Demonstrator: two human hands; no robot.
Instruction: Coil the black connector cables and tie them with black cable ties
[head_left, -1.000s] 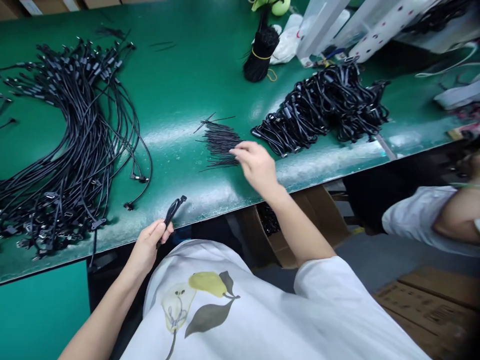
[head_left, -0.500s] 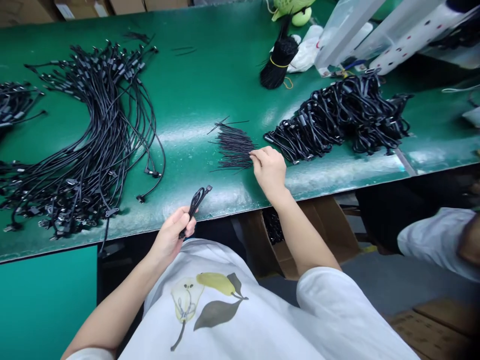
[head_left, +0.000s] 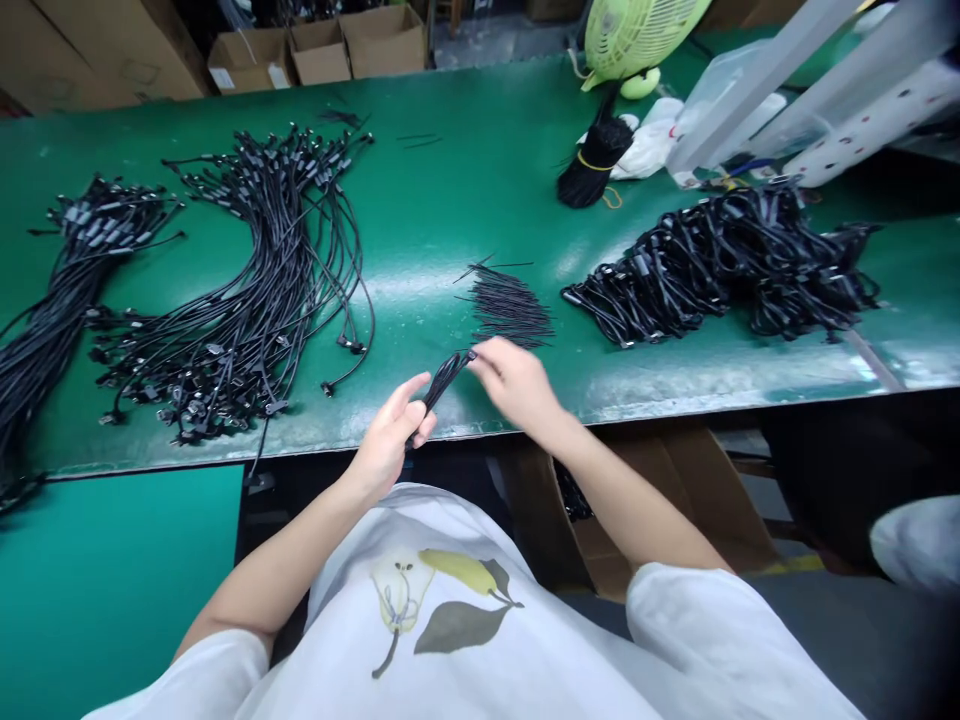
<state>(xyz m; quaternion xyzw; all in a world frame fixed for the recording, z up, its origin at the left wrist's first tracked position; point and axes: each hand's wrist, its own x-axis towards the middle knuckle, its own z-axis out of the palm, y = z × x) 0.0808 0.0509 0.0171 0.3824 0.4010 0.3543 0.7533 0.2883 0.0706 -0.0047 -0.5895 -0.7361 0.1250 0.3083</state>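
Observation:
A folded black cable (head_left: 445, 380) is gripped in my left hand (head_left: 388, 438), its bundled loops pointing up and to the right. My right hand (head_left: 519, 388) is at the far end of that bundle, thumb and fingers pinched together beside the connector. Whatever those fingertips hold is too small to make out. Just beyond the right hand lies a loose pile of thin black wire ties (head_left: 511, 310) on the green table (head_left: 427, 230).
Long loose cables (head_left: 281, 260) spread on the left, with another bunch (head_left: 97, 235) farther left. Bundled cables (head_left: 697, 265) heap on the right. Behind are a banded bunch of black ties (head_left: 596, 165) and a green fan (head_left: 637, 40). A cardboard box (head_left: 660, 490) stands below the table edge.
My right hand has left the pile of ties and come left to the cable's end. My left hand has lifted the cable slightly toward it. The view has shifted up and left.

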